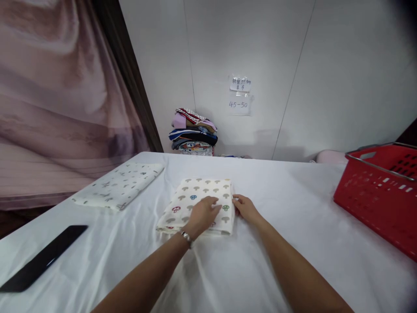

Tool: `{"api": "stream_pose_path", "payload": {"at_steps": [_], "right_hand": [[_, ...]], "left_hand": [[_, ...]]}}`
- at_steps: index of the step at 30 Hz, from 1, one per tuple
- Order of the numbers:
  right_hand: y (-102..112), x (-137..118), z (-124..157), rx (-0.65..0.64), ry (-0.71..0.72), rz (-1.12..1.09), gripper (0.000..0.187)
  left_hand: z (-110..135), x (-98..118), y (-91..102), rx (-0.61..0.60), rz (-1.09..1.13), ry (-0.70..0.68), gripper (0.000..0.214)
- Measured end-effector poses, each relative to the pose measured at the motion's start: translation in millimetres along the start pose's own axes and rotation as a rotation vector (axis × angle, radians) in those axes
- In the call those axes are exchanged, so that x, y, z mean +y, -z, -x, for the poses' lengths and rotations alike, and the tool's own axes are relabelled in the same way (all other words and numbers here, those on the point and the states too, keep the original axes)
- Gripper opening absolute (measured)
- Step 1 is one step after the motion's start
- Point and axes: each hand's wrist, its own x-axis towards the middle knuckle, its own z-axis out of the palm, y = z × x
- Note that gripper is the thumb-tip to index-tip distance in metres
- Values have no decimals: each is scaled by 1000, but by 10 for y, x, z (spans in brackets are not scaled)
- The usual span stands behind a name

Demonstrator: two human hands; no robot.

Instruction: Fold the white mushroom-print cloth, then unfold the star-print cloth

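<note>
A folded cream cloth with a mushroom print [195, 193] lies on the white table sheet [286, 195] in front of me. My left hand [203, 213] rests flat on top of it, fingers stretched toward its right side; a watch sits on that wrist. My right hand [244, 208] is at the cloth's right edge, fingers curled and pinching that edge.
A second folded cloth with a grey print [119, 189] lies at the left. A black flat object [42, 258] lies near the left front edge. A red plastic basket [379, 191] stands at the right. A pile of folded clothes [193, 132] sits by the back wall.
</note>
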Motion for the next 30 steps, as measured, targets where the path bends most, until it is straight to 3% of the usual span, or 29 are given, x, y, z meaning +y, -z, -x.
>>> {"api": "stream_pose_path", "payload": {"at_steps": [5,11,17,30], "right_hand": [[32,42,-20,-23,9,-71,29],[35,97,-63,-23,16,-88,35],[19,150,-93,-29,28,-83,35],[28,105,-71,-35,75,-11,36]], "left_hand": [[-417,370,-269,-72,-83,68,30],[-683,360,-418,-113,-113,210,30],[-718,313,-383,-132,-23,168,16],[-688,245,-432,-80,170,125,13]]}}
